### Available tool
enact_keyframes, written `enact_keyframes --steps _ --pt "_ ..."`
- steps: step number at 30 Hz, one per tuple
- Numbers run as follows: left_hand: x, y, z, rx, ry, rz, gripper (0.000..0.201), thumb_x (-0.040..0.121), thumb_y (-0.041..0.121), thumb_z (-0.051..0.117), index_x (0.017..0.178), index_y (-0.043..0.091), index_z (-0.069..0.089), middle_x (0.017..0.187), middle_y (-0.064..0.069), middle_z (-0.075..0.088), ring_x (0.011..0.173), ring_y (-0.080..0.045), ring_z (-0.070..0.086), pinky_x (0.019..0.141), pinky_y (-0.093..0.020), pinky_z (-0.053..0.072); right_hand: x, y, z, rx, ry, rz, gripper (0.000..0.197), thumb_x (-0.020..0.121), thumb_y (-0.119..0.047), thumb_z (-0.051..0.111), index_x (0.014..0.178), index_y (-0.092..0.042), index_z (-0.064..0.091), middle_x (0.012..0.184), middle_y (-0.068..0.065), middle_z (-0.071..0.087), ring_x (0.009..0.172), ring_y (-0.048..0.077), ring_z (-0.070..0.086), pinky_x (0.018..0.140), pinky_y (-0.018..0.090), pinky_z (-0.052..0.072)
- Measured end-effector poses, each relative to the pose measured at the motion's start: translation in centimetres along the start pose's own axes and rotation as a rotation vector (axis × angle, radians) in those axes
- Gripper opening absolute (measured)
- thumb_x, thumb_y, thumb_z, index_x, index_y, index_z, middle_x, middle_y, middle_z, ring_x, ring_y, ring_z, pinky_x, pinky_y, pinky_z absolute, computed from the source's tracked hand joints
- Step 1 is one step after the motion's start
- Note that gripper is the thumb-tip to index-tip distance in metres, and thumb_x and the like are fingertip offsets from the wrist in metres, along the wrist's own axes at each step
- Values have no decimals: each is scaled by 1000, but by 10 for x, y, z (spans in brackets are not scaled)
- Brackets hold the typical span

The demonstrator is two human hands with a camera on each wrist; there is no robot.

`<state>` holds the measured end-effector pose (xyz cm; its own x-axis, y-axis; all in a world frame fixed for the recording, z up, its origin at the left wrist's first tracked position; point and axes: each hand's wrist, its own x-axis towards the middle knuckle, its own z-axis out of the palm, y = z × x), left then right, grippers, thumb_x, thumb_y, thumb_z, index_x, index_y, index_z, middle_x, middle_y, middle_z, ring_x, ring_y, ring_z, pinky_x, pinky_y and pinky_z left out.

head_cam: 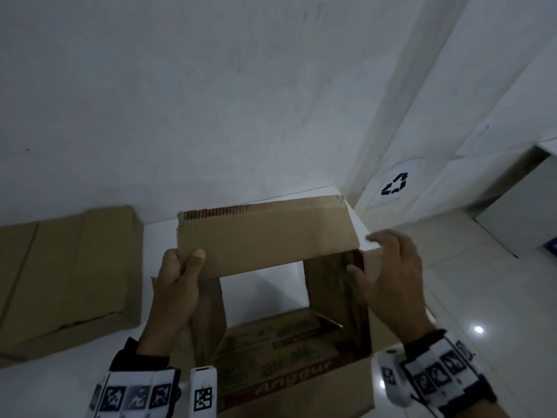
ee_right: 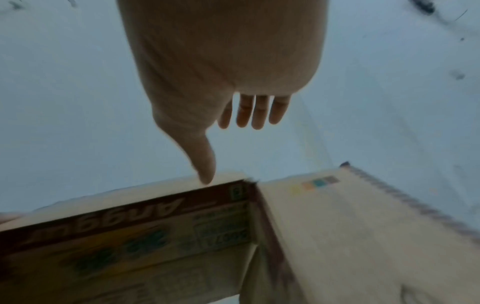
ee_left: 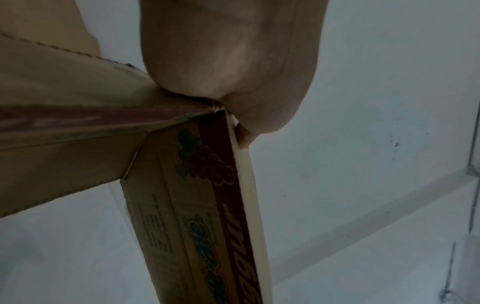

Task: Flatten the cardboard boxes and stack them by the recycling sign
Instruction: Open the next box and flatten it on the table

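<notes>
A brown cardboard box (head_cam: 265,236), open at both ends so the floor shows through it, stands in front of me with its far flap raised. My left hand (head_cam: 180,267) pinches that flap's left corner, thumb on top; in the left wrist view the left hand (ee_left: 228,98) clamps the box (ee_left: 182,185) at a corner. My right hand (head_cam: 382,260) hovers with spread fingers at the box's right top corner; its thumb tip (ee_right: 206,174) touches the box (ee_right: 155,226) edge. A black recycling sign (head_cam: 394,184) is stuck low on the right wall.
A flattened cardboard box (head_cam: 66,273) lies on the white tiled floor at the left, against the wall. A white wall rises behind. At the right, a dark recess with a white panel (head_cam: 518,206) stands past the sign.
</notes>
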<state>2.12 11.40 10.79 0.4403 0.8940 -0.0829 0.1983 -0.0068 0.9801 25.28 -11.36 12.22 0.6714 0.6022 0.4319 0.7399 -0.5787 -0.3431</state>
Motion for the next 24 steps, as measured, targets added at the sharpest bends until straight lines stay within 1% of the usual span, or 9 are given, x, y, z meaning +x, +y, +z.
enact_keyframes --steps 2,4,6,8,13,16,18,22,24 --pt "-1 0 -3 -27 -17 5 29 98 35 49 109 8 53 105 -6 63 96 -17 60 74 -30 47 11 26 0 -185 -125 -33 88 57 -51 80 133 -23 44 143 6 37 136 28 30 107 46 26" --pt "-1 1 -1 -59 -23 8 28 98 34 49 109 8 54 104 -5 64 94 -14 61 73 -29 46 24 47 1 -354 -299 -100 84 51 -63 79 125 -33 54 143 5 42 140 31 27 109 50 17" --pt "0 1 6 -97 -18 -4 27 98 32 49 107 7 53 101 -4 64 91 -15 61 70 -28 46 35 58 -2 -442 -416 -106 54 58 -63 77 104 -38 63 119 -4 62 127 24 46 107 48 16" --pt "3 -2 19 -136 -13 -19 25 97 32 51 104 8 54 98 -4 64 94 -20 62 74 -34 49 48 62 -9 -503 -464 -104 32 70 -59 69 93 -39 61 92 -13 65 101 14 61 100 40 25" --pt "15 -6 61 -92 -56 19 24 98 35 49 102 11 50 99 -5 61 95 -25 61 85 -47 51 90 66 -38 -690 -323 -76 9 83 -44 62 80 -37 67 71 -10 63 66 16 62 71 27 43" --pt "25 -15 68 -38 -108 54 13 99 27 48 110 21 51 106 3 62 102 -19 60 89 -39 50 109 63 -48 -597 -271 -23 19 85 -34 63 104 -37 69 84 -4 72 75 21 67 72 32 53" --pt "30 -26 62 11 -118 64 26 99 25 49 125 23 49 119 3 61 108 -17 58 96 -36 46 115 61 -42 -567 -279 -34 34 87 -36 61 121 -37 63 95 -5 74 83 22 68 73 35 55" --pt "36 -59 34 79 -46 11 34 98 21 51 132 17 50 123 -3 62 110 -20 58 98 -38 46 106 49 -5 -472 -349 -54 46 86 -56 56 130 -43 53 98 -7 73 87 22 68 73 33 55" --pt "35 -76 17 33 -51 -18 33 98 21 53 131 22 53 120 1 64 109 -19 60 98 -41 48 91 51 24 -316 -425 -37 51 86 -49 62 134 -46 45 100 -14 71 89 19 68 78 35 56"
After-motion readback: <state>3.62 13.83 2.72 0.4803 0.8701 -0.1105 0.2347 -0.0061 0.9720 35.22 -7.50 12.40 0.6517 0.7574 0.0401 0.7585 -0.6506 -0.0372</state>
